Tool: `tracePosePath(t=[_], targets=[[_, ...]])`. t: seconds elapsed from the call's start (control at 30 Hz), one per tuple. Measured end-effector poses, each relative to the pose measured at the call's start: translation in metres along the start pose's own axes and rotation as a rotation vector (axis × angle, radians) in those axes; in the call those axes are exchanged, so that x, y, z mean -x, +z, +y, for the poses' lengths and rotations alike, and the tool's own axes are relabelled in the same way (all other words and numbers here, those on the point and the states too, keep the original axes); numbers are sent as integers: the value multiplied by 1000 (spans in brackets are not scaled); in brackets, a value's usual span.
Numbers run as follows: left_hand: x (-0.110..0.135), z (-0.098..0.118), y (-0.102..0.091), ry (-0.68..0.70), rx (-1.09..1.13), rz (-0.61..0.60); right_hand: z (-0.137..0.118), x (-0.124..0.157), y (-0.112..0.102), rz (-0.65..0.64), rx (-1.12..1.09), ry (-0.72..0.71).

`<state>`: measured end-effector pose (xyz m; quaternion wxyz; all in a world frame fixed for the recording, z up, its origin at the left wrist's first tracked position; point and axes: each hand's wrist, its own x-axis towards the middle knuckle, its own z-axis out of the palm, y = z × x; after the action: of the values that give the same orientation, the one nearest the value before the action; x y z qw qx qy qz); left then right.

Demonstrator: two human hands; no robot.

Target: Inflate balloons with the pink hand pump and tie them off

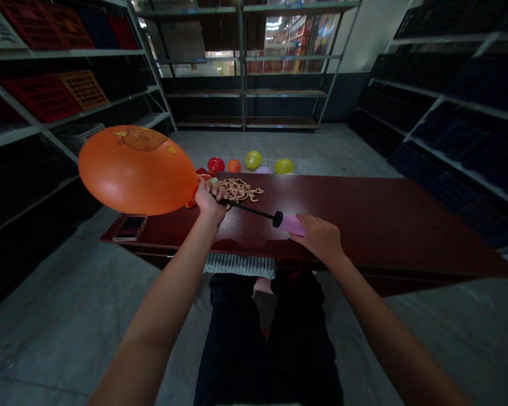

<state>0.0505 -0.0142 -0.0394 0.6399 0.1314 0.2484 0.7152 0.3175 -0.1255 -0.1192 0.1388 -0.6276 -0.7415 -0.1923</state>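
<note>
A large inflated orange balloon (138, 170) with a cartoon print hangs to the left above the dark red table (364, 220). My left hand (210, 198) is closed around the balloon's neck where it meets the thin black nozzle of a hand pump. My right hand (319, 237) grips the pink pump (290, 223) at its barrel, over the table's near edge. A pile of pale uninflated balloons (239, 189) lies on the table just behind my left hand.
Several inflated balloons (254, 159) in red, orange, yellow and green lie on the floor beyond the table. A phone-like object (130, 226) sits at the table's left corner. Metal shelving with crates (46, 96) lines both sides and the back.
</note>
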Motion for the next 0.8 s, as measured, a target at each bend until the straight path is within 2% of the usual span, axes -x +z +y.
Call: tracePosePath(t=[0.13,0.23,0.37,0.5,0.63,0.8], targets=[[8,-9,7,45,55,-33,2,-5,-15,-52,-25,46],[15,-22,16,39,55,-41,-1,-12,-23,-77,-52,23],[28,-46,29,11,58,-59,-15,-27,-32,-77,-62,17],[39,-63,37,48,90,-106,-31,-41,-40,-73,-74,15],[36,-63,34,36,72,-77,-36,-44,-39,-76,-73,-9],[19,-51,25,25,33,22,-37,-40,-29,-86,-73,-25]])
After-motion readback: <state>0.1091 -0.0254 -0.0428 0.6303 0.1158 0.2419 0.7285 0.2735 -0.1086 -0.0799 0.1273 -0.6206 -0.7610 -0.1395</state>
